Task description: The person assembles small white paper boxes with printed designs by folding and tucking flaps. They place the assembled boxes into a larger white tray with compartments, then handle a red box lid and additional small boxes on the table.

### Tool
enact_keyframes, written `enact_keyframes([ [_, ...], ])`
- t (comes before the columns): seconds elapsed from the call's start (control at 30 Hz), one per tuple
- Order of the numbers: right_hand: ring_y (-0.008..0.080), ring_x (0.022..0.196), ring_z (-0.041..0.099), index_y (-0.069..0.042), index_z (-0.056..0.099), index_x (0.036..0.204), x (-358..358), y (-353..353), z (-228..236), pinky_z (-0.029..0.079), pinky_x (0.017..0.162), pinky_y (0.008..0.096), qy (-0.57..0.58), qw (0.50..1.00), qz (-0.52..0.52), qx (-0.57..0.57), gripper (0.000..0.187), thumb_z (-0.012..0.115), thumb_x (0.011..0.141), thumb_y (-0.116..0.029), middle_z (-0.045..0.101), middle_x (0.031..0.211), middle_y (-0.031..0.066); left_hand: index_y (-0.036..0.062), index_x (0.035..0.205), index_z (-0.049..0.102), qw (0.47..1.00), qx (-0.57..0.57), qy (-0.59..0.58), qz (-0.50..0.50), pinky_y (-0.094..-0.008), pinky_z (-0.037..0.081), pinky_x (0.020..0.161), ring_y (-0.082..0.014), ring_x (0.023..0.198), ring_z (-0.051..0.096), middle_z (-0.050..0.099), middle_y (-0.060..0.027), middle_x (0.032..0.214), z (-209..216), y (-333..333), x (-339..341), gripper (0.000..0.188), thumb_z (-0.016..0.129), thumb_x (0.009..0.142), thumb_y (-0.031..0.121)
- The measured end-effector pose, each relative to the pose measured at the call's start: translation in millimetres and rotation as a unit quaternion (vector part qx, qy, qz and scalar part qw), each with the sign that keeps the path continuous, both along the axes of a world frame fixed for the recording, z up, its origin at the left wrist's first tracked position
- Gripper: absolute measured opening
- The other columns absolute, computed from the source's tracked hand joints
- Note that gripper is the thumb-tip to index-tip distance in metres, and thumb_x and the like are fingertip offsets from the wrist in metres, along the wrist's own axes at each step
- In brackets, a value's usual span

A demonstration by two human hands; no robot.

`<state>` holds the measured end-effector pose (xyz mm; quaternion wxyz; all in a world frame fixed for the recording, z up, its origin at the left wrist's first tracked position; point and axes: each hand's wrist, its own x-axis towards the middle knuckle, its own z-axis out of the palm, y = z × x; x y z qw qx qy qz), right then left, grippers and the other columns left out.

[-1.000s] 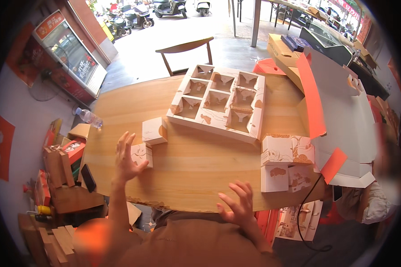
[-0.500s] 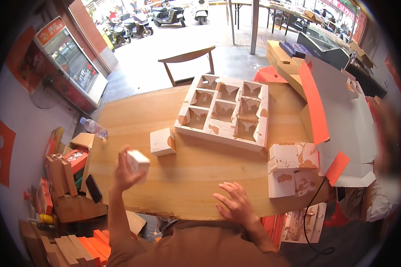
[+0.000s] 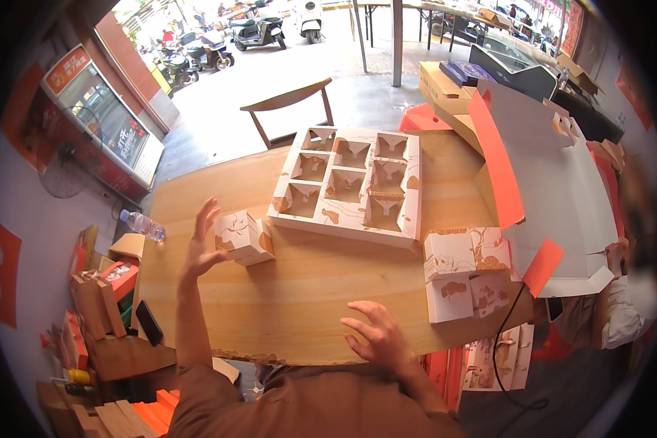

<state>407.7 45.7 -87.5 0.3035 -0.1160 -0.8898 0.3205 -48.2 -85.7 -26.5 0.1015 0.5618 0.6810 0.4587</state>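
Observation:
Two small white boxes with brown print, the nearer box and another box close behind it, stand on the wooden table left of the middle. Beside the nearer box is my left hand, its fingers apart and nothing held; whether the thumb still touches the box I cannot tell. My right hand hovers at the table's near edge, fingers spread and slightly curled, holding nothing. A white patterned box with square compartments lies farther back. Several more small printed boxes sit at the right.
On the right stands a large open carton with an orange flap; a person in a light sleeve is beyond it. At the left edge are a phone and a water bottle. A chair stands behind the table.
My left hand has put its small white box down against the other one and let go of it. My right hand has barely moved. The whole view has shifted slightly.

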Motion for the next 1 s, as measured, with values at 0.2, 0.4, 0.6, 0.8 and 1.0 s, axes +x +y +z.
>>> enact_keyframes([
  [0.2,0.0347,0.124,0.063,-0.012,0.075,0.118,2.2,3.5,3.6,0.054,0.103,0.047,0.018,0.999,0.033,-0.025,0.033,0.082,0.085,-0.013,0.063,0.136,0.0123,0.0111,0.16,0.032,0.997,-0.013,-0.073,-0.003,-0.0431,0.049,0.111,-0.0271,0.132,0.054,0.054,-0.0142,0.143,-75.4,-14.7,11.4,0.116,0.097,0.064,0.007],
  [0.4,0.0352,0.123,0.063,-0.011,0.07,0.129,-0.5,6.0,-3.6,0.053,0.103,0.0469,0.031,0.999,0.032,0.005,0.047,0.084,0.084,-0.016,0.06,0.141,0.0147,0.0099,0.153,0.031,0.998,0.024,-0.058,-0.03,-0.0416,0.056,0.1,-0.0275,0.12,0.062,0.057,-0.016,0.134,-81.7,10.3,56.9,0.106,0.096,0.069,0.006],
  [0.6,0.0428,0.132,0.054,-0.016,0.04,0.158,6.1,-16.1,-14.0,0.049,0.107,0.055,0.179,0.964,-0.171,0.099,0.087,0.087,0.088,-0.036,0.042,0.156,0.0246,0.0095,0.155,0.023,0.975,0.138,-0.054,-0.163,-0.0486,0.052,0.104,-0.0346,0.129,0.054,0.046,-0.0218,0.142,-31.6,38.2,192.7,0.119,0.102,0.067,0.027],
  [0.8,0.0414,0.131,0.049,-0.003,0.025,0.158,41.2,-9.8,-61.3,0.048,0.108,0.0555,0.245,0.843,-0.42,0.232,0.098,0.077,0.093,-0.055,0.042,0.146,0.0232,0.0046,0.152,0.033,0.926,0.204,-0.049,-0.315,-0.0487,0.056,0.092,-0.04,0.118,0.061,0.058,-0.028,0.131,0.7,92.1,315.5,0.111,0.102,0.07,0.032],
  [1.0,0.0394,0.123,0.056,-0.004,0.019,0.155,120.9,38.3,-45.0,0.054,0.102,0.0499,0.296,0.814,-0.476,0.156,0.105,0.092,0.083,-0.027,0.035,0.149,0.0251,0.006,0.15,0.032,0.934,0.203,-0.025,-0.291,-0.0522,0.055,0.093,-0.0437,0.117,0.061,0.057,-0.0283,0.132,-8.6,133.0,362.7,0.112,0.102,0.067,0.036],
])
